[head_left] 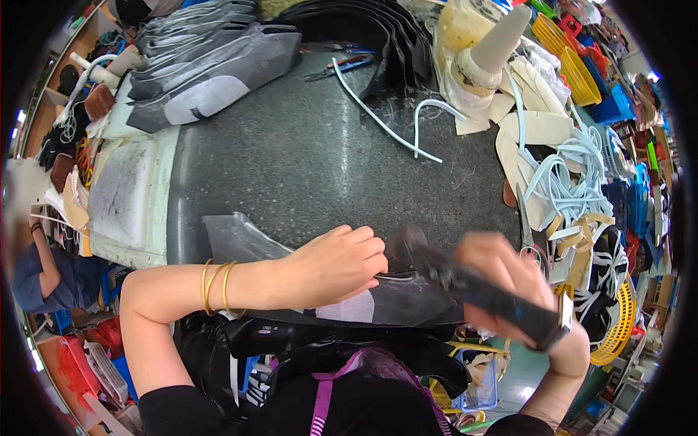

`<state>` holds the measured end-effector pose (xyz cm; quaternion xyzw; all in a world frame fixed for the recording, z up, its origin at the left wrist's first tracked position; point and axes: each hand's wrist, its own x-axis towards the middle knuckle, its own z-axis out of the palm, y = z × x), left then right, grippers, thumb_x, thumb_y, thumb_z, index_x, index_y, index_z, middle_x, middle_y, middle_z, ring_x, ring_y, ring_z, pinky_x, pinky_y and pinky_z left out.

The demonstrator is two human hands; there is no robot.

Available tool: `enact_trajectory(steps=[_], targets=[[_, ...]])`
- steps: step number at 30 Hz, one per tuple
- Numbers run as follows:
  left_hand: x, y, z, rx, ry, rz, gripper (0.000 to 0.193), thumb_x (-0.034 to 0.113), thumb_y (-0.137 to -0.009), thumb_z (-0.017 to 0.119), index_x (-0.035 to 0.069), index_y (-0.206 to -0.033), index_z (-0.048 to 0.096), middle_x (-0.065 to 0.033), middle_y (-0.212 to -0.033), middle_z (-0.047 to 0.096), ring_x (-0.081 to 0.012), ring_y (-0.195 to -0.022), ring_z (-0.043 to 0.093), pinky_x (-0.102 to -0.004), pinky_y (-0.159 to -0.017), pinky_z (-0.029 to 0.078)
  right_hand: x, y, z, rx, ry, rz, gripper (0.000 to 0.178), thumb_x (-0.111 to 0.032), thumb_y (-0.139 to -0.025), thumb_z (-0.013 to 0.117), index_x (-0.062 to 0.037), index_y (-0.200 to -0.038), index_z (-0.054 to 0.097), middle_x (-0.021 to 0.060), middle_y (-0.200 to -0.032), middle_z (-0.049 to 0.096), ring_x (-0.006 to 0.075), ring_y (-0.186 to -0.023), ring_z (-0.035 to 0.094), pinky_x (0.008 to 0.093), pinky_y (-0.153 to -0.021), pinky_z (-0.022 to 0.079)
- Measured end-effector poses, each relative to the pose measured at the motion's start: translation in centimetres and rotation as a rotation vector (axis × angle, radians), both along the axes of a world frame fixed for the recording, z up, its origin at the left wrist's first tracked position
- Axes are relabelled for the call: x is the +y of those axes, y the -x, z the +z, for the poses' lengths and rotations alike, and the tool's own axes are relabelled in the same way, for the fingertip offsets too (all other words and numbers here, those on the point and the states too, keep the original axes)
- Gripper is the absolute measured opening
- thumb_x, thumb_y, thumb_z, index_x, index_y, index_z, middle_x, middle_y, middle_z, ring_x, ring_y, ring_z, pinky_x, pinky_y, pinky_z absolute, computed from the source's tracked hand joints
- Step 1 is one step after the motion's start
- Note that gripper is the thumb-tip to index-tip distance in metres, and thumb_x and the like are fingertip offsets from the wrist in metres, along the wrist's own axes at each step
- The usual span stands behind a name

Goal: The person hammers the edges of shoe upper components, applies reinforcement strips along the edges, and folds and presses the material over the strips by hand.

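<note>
A dark grey shoe-upper piece (429,301) with a pale oval patch lies along the near edge of the dark worktop. My left hand (338,265), two gold bangles on its wrist, has its fingers curled and pressed together at the piece's upper edge, gripping it there. Smeared by motion, my right hand (505,272) is wrapped round the dark handle of a hammer (465,280). The hammer's head hovers just right of my left fingertips, over the piece. Whether it touches the material I cannot tell.
Stacked grey upper pieces (211,87) stand at the far left, near pliers (342,67). Pale strips (378,120) lie on the worktop (291,174). A cone-topped stand (480,65) and a heap of light-blue strips (567,174) are at the right. Another person (51,272) sits at left.
</note>
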<state>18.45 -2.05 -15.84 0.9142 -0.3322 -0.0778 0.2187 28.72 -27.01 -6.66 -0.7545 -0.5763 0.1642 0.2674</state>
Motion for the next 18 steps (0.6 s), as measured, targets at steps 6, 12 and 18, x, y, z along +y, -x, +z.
enact_trajectory(steps=[6, 12, 18], targets=[[-0.1, -1.6, 0.6, 0.11, 0.162, 0.009, 0.027, 0.018, -0.085, 0.067, 0.006, -0.108, 0.064, -0.0042, -0.101, 0.056, -0.0194, -0.1, 0.052, -0.0332, -0.078, 0.04, -2.6, 3.4, -0.8, 0.03, 0.315, -0.029, 0.046, -0.014, -0.076, 0.064, 0.0011, -0.118, 0.052, 0.0096, -0.091, 0.057, 0.0218, -0.068, 0.064, 0.0315, -0.059, 0.052], [-1.2, -6.1, -1.1, 0.178, 0.269, -0.23, 0.016, 0.021, -0.087, 0.068, 0.011, -0.099, 0.07, 0.0015, -0.091, 0.063, -0.016, -0.09, 0.058, -0.0324, -0.081, 0.038, -1.4, 4.0, -1.0, -0.001, 0.3, -0.073, 0.039, -0.015, -0.076, 0.064, 0.0015, -0.109, 0.054, 0.0055, -0.08, 0.051, 0.0181, -0.074, 0.063, 0.0301, -0.058, 0.05], [-0.5, -5.7, -2.2, 0.174, 0.415, -0.199, 0.015, 0.019, -0.085, 0.069, 0.011, -0.097, 0.07, 0.0014, -0.098, 0.067, -0.0145, -0.09, 0.059, -0.0328, -0.083, 0.039, -1.8, 3.1, -1.1, 0.272, 0.407, -0.164, 0.043, -0.01, -0.075, 0.065, -0.0016, -0.115, 0.05, 0.0097, -0.081, 0.05, 0.0272, -0.064, 0.063, 0.0365, -0.052, 0.051]])
